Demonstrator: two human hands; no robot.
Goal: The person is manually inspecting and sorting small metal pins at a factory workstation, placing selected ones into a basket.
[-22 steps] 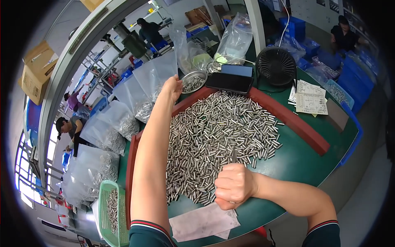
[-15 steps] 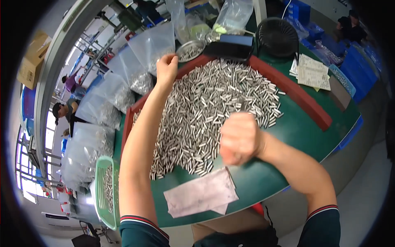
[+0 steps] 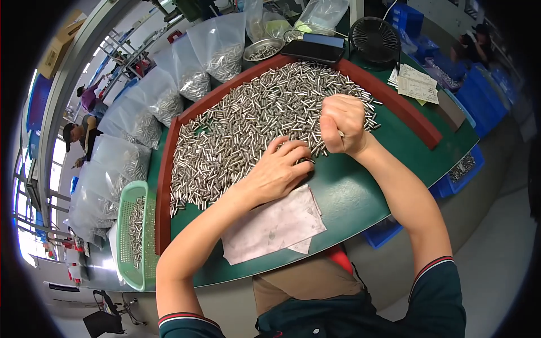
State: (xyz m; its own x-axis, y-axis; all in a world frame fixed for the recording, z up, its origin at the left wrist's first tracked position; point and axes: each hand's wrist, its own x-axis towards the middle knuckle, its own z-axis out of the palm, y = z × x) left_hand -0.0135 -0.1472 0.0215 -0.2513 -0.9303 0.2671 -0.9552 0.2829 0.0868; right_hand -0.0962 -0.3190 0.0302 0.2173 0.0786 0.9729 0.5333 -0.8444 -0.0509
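A broad pile of small metal pins (image 3: 242, 129) covers much of the green table. At the pile's near edge is my left hand (image 3: 279, 169), palm down, its fingers apart and bent, fingertips by the pins. My right hand (image 3: 344, 124) is a closed fist over the right side of the pile; what it holds, if anything, is hidden inside. Below my left hand lies a pale, stained cloth (image 3: 273, 225) on the table.
Dark red rails (image 3: 389, 101) border the pile. A green basket (image 3: 149, 242) of pins stands left, beside clear bags (image 3: 194, 81) of metal parts. Behind are a metal dish (image 3: 264, 49), a phone (image 3: 313, 50) and a black fan (image 3: 375, 42). Papers (image 3: 417, 84) lie right.
My left hand has come from the metal dish at the back to the pile's near edge. My right fist has moved up and away from me. The view has shifted a little.
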